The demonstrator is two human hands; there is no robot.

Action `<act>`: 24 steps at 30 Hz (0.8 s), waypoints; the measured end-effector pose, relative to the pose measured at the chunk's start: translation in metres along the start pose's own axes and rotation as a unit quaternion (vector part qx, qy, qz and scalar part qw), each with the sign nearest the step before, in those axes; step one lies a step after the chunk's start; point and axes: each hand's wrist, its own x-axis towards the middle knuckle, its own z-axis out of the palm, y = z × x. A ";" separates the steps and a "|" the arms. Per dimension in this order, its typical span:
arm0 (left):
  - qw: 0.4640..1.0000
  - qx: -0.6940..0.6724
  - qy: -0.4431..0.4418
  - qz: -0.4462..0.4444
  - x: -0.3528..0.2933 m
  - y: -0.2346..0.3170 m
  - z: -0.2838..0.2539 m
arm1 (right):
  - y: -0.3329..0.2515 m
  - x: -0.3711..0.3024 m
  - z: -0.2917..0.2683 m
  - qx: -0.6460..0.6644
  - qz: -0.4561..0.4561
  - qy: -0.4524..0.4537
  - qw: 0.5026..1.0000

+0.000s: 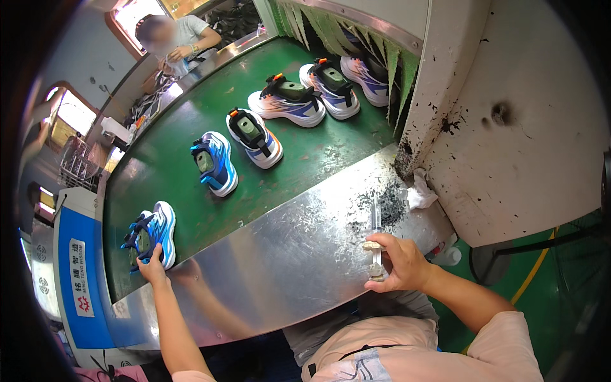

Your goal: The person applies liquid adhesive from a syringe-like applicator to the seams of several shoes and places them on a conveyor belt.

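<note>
left hand [153, 268] half-closed on blue-white shoe [163, 230] at the near left of green belt [254, 191], long axis running away, right hand [402, 262] gripping slim tool [376, 256], other shoes [286, 102] beyond, fringed curtain [328, 32] by the farthest

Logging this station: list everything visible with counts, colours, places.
Belt: 1, green, centre
Blue shoes: 2, mostly blue, belt's left
White shoes: 4, mostly white, belt's right
Curtain: 1, green, upper right
Ledge: 1, silver, belt's near side
Tool: 1, metallic, lower right
Tissue: 1, white, ledge's right end
Housing: 1, cream, right
Panel: 1, blue, lower left
Person: 1, grey shirt, upper left
Background clutter: uncountable, left
Left hand: 1, bare, leftmost shoe
Right hand: 1, bare, on tool
</note>
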 end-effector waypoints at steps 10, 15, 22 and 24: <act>0.996 -0.046 -0.080 0.007 -0.258 0.065 -0.079 | -0.005 -0.001 0.001 0.037 0.049 -0.014 0.998; 0.905 -0.068 -0.400 0.126 -0.314 0.157 -0.095 | -0.014 -0.011 0.002 0.111 0.154 -0.049 0.981; 0.758 0.181 -0.456 0.431 -0.190 0.224 -0.048 | -0.049 -0.032 -0.012 0.281 0.219 -0.126 0.926; 0.665 0.169 -0.565 0.458 -0.185 0.208 -0.024 | -0.052 -0.028 -0.011 0.386 0.211 -0.071 0.895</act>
